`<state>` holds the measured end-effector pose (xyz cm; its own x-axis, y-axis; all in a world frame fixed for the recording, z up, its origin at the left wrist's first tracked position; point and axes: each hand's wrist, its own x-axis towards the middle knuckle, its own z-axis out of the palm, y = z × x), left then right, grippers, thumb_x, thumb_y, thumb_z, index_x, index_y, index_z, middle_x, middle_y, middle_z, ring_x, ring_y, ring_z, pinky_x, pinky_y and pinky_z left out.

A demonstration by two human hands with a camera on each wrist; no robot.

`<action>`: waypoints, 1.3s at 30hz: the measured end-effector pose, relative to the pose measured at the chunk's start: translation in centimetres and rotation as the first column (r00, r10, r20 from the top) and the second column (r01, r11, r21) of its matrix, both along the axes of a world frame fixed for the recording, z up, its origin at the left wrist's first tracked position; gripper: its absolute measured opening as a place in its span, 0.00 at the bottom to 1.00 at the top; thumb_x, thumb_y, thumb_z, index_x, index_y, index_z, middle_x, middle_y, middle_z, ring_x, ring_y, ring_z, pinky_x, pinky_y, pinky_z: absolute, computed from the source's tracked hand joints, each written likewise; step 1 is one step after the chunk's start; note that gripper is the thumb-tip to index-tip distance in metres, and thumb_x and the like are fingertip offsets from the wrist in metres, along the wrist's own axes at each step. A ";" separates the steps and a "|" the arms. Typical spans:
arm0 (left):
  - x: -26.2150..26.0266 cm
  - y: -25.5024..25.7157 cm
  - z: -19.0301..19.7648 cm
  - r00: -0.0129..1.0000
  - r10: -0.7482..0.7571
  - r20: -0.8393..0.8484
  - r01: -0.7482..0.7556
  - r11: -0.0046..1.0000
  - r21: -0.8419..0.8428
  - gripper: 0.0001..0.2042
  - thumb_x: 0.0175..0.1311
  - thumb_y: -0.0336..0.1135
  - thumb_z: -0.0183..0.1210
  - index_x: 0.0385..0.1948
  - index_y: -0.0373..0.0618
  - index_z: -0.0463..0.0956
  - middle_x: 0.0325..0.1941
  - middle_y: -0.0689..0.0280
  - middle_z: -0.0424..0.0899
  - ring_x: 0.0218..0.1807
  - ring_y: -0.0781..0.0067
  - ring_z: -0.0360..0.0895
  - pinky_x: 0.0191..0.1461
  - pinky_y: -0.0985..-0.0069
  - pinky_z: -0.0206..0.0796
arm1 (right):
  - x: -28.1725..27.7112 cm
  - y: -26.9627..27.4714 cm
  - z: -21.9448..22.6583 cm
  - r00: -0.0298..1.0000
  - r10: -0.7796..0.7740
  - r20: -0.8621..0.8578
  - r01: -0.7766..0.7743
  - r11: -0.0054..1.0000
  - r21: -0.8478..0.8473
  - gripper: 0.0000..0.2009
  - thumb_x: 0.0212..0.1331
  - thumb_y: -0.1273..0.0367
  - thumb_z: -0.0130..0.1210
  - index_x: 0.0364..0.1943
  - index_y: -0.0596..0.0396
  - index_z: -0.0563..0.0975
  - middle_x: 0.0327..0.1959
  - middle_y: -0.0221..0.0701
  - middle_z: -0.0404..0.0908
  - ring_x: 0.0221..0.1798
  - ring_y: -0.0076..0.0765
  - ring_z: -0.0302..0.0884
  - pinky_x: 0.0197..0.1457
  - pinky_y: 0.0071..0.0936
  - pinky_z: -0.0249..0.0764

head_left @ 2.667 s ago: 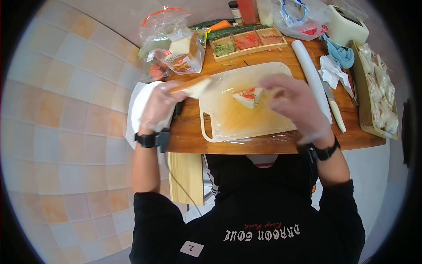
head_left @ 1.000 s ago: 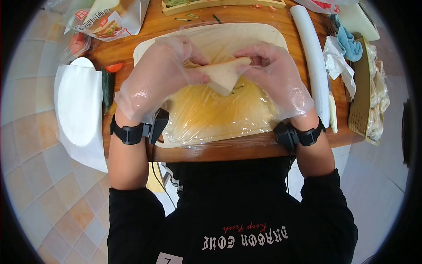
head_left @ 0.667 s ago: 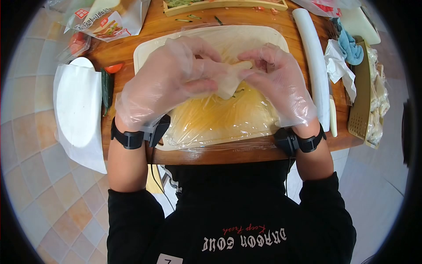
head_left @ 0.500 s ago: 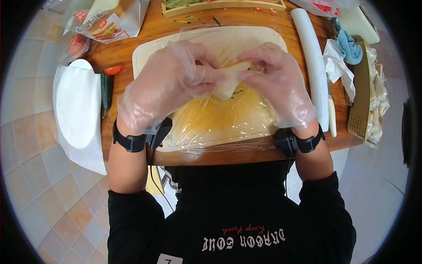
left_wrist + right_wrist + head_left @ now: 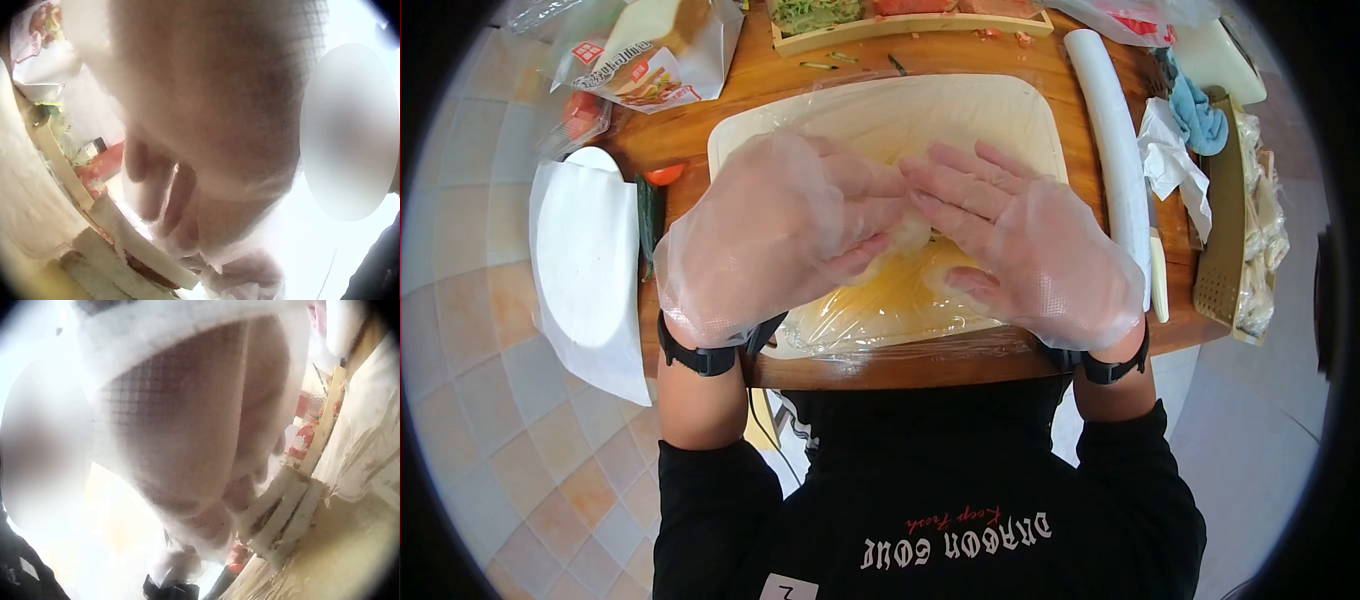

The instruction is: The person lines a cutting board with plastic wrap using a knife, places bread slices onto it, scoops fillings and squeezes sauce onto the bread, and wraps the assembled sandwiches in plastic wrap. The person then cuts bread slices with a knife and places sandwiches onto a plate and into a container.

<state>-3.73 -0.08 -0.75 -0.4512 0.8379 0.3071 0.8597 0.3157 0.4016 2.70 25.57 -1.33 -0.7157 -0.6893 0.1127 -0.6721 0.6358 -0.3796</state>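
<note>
In a clear plastic glove, the left hand [image 5: 760,230] reaches over the cutting board [image 5: 880,100] with its fingers extended toward the other hand. The gloved right hand [image 5: 1025,240] lies palm down with straight fingers, its fingertips meeting the left fingertips. Beneath them is a sandwich, mostly hidden from the head view. The left wrist view has the layered sandwich [image 5: 119,250] beside the left fingers; the right wrist view shows its bread and dark filling [image 5: 284,512] against the right fingertips. Clear plastic film [image 5: 850,320] covers the board.
A boxed tray of shredded fillings [image 5: 815,12] and a bread bag [image 5: 655,75] stand behind the board. A white roll [image 5: 1112,150], knife handle [image 5: 1158,275] and basket of wrapped items [image 5: 1235,210] are on the right; a paper-covered white oval [image 5: 585,250] and cucumber [image 5: 650,220] on the left.
Both hands were pinching bread over the board; now the right fingers have straightened and moved left over the sandwich, and the left hand has flattened beside them. The triangular filled piece seen earliest is hidden.
</note>
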 end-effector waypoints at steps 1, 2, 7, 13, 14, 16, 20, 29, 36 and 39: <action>-0.1 0.1 0.1 1.000 -0.021 0.010 0.021 0.999 -0.039 0.13 0.45 0.25 0.71 0.36 0.43 0.85 0.41 0.61 0.88 0.41 0.53 0.85 0.43 0.62 0.77 | 0.0 0.0 0.0 1.000 0.012 0.026 -0.012 1.000 0.002 0.34 0.51 0.68 0.69 0.66 0.62 0.74 0.75 0.44 0.70 0.78 0.55 0.65 0.82 0.52 0.59; -0.1 0.2 0.1 0.999 -0.041 0.020 0.042 0.996 -0.077 0.13 0.45 0.25 0.71 0.36 0.43 0.85 0.41 0.61 0.88 0.42 0.54 0.85 0.43 0.62 0.78 | 0.0 -0.1 0.1 1.000 0.013 0.028 -0.013 1.000 0.001 0.34 0.51 0.68 0.69 0.66 0.62 0.74 0.75 0.44 0.70 0.78 0.55 0.65 0.82 0.52 0.59; 0.3 0.3 -0.5 0.999 -0.028 0.035 0.031 0.994 -0.104 0.12 0.45 0.27 0.72 0.35 0.42 0.85 0.41 0.62 0.88 0.43 0.54 0.86 0.45 0.62 0.78 | 0.3 -0.1 0.2 0.994 0.024 0.104 -0.030 0.998 0.061 0.35 0.53 0.66 0.68 0.68 0.62 0.73 0.76 0.45 0.68 0.80 0.54 0.62 0.84 0.51 0.55; 0.8 0.1 -1.6 0.999 0.038 0.019 -0.036 0.997 -0.071 0.13 0.46 0.30 0.74 0.36 0.42 0.87 0.43 0.63 0.90 0.45 0.57 0.86 0.48 0.63 0.78 | 0.4 -0.2 0.1 0.991 0.019 0.134 -0.027 0.998 0.064 0.36 0.54 0.65 0.67 0.69 0.62 0.72 0.77 0.45 0.67 0.81 0.53 0.60 0.84 0.50 0.54; 0.8 0.1 -1.6 0.999 0.042 0.022 -0.040 0.996 -0.082 0.13 0.47 0.30 0.74 0.36 0.42 0.87 0.44 0.64 0.90 0.46 0.58 0.86 0.49 0.63 0.78 | 0.4 -0.2 0.1 0.991 0.019 0.135 -0.028 0.998 0.064 0.36 0.54 0.65 0.67 0.69 0.62 0.72 0.77 0.45 0.67 0.81 0.53 0.60 0.84 0.50 0.54; 0.7 0.2 -1.4 0.999 0.035 0.019 -0.032 0.993 -0.110 0.13 0.47 0.31 0.74 0.36 0.42 0.87 0.44 0.64 0.90 0.47 0.58 0.86 0.50 0.63 0.78 | 0.5 -0.2 -0.1 0.992 0.012 0.129 -0.021 0.998 0.062 0.36 0.54 0.65 0.67 0.70 0.62 0.71 0.77 0.45 0.67 0.81 0.53 0.60 0.84 0.50 0.54; 0.8 0.3 -1.5 0.998 0.047 0.029 -0.043 0.991 -0.130 0.12 0.47 0.32 0.74 0.36 0.43 0.88 0.44 0.65 0.90 0.48 0.59 0.86 0.50 0.64 0.78 | 0.5 -0.2 0.0 0.989 0.009 0.149 -0.020 0.997 0.068 0.36 0.55 0.65 0.67 0.70 0.62 0.71 0.77 0.45 0.67 0.81 0.53 0.60 0.85 0.49 0.54; 0.2 0.0 -0.1 1.000 0.017 0.009 -0.016 0.997 -0.073 0.13 0.45 0.27 0.71 0.36 0.44 0.86 0.44 0.64 0.89 0.48 0.57 0.86 0.50 0.63 0.77 | 0.1 0.0 0.3 0.996 0.001 0.093 -0.004 1.000 0.025 0.34 0.51 0.70 0.67 0.67 0.59 0.73 0.75 0.42 0.71 0.78 0.55 0.65 0.80 0.53 0.61; 0.0 0.2 -0.7 0.999 0.013 0.043 -0.011 0.999 -0.042 0.16 0.43 0.21 0.61 0.38 0.41 0.86 0.44 0.61 0.89 0.47 0.52 0.85 0.49 0.60 0.78 | -0.3 0.1 -1.0 0.996 0.012 -0.087 -0.018 0.997 -0.070 0.25 0.53 0.78 0.62 0.59 0.59 0.79 0.69 0.41 0.78 0.73 0.55 0.71 0.75 0.52 0.69; 0.1 0.4 -0.9 0.996 0.007 0.093 0.002 0.995 -0.095 0.17 0.42 0.21 0.59 0.38 0.40 0.87 0.44 0.60 0.89 0.46 0.51 0.84 0.50 0.60 0.78 | -0.2 0.1 -1.1 0.995 0.040 -0.088 -0.043 0.999 -0.028 0.23 0.55 0.78 0.60 0.58 0.60 0.80 0.69 0.41 0.78 0.73 0.55 0.71 0.76 0.51 0.68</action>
<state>-3.63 0.37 -1.60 -0.4767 0.8599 0.1828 0.8188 0.3586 0.4483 2.48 25.68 -2.41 -0.6730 -0.7135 0.1950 -0.7292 0.5958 -0.3365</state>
